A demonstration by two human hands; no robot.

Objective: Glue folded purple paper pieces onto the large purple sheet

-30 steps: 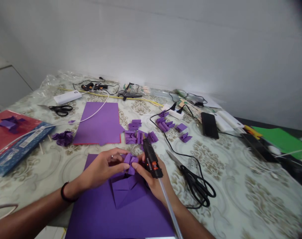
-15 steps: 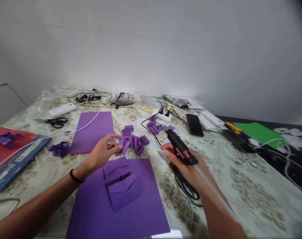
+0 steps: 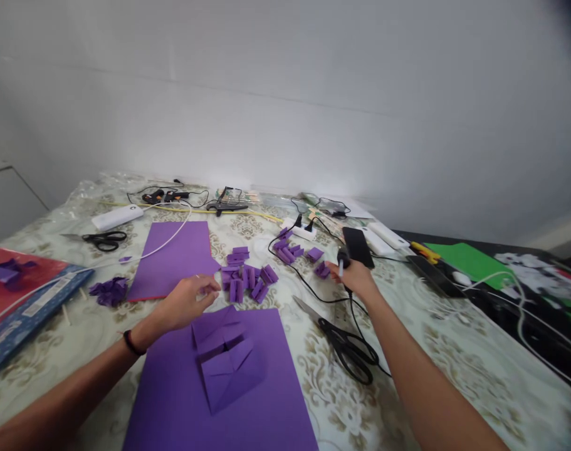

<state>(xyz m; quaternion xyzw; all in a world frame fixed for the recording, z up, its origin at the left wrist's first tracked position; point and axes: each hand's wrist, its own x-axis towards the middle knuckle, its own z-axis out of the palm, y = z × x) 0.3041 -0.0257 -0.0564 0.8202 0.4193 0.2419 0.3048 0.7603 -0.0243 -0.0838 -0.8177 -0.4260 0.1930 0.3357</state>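
My left hand [image 3: 191, 300] hovers over the back left corner of the large purple sheet [image 3: 276, 376], its thumb and fingers curled but apart, with nothing visible between them. Just right of it lies a cluster of small folded purple paper pieces [image 3: 250, 277]. On the sheet stands a folded purple paper form [image 3: 229, 366] with a slot across its middle. My right hand [image 3: 358, 279] is closed around a black glue gun [image 3: 343, 258], seen from its rear end, with the nozzle hidden. The fingertips are close to a small purple piece [image 3: 321, 270].
Black-handled scissors [image 3: 346, 347] lie by the right forearm, with a black cord beside them. A phone [image 3: 358, 246] and white power strip [image 3: 304, 230] are behind. On the left are another purple sheet [image 3: 172, 257], scissors [image 3: 104, 240] and crumpled purple paper [image 3: 109, 291].
My right hand has carried the glue gun away from me and slightly right, uncovering the scissors. My left hand has drawn back left from the small purple pieces, its fingers parting.
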